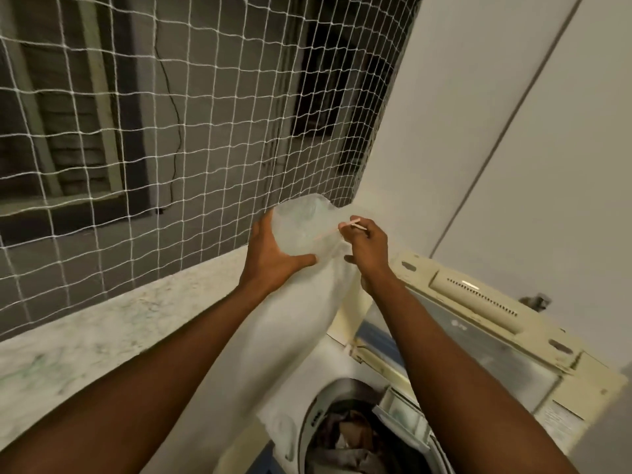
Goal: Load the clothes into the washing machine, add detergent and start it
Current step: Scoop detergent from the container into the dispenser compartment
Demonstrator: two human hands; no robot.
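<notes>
Filling the upper left from nine to twelve o'clock, a white square-mesh safety net (191, 107) hangs in front of a grey outside wall with a louvred window (65, 131). Below it, at eight o'clock, runs a pale speckled stone ledge (102, 323). At four o'clock stands the cream top-loading washing machine (513, 381) with its lid (472, 323) raised, and at six o'clock its round drum opening shows dark crumpled clothes (349, 436) inside. Beside the drum, toward five o'clock, sits a small white drawer-like compartment (403, 412) (blurred, contents unclear). Near the centre, above the machine's left edge, a translucent white plastic bag (307, 285) hangs, its lower part draping toward the drum. The left hand (273, 254) cups the bag's upper bulge from the nine o'clock side, fingers spread, thumb pressed across the plastic. The right hand (366, 248) pinches a thin pale strip (354, 224) at the bag's neck between fingertips.
</notes>
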